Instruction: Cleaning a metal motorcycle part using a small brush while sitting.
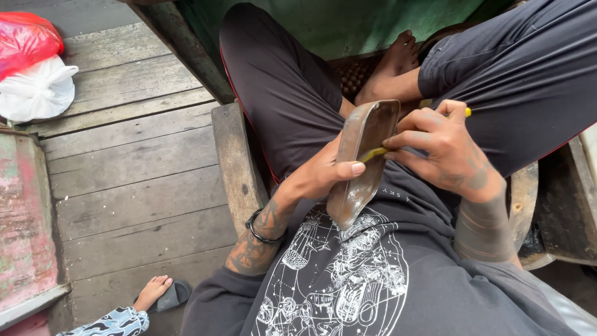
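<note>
smooth brown oblong tray [364, 155], left hand [320, 174] gripping, right hand [444, 149] pinching yellow stick [373, 153]

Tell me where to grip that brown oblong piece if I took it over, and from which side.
Grip the brown oblong piece at its lower half, coming from its left edge, much as the left hand does. It stands on end and looks thin, so thumb and fingers can pinch it. The right hand works a yellow tool near the top.

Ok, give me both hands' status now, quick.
Left hand: closed on the brown oblong metal piece, held upright.
Right hand: closed on a thin yellow tool, tip against the piece.
</note>
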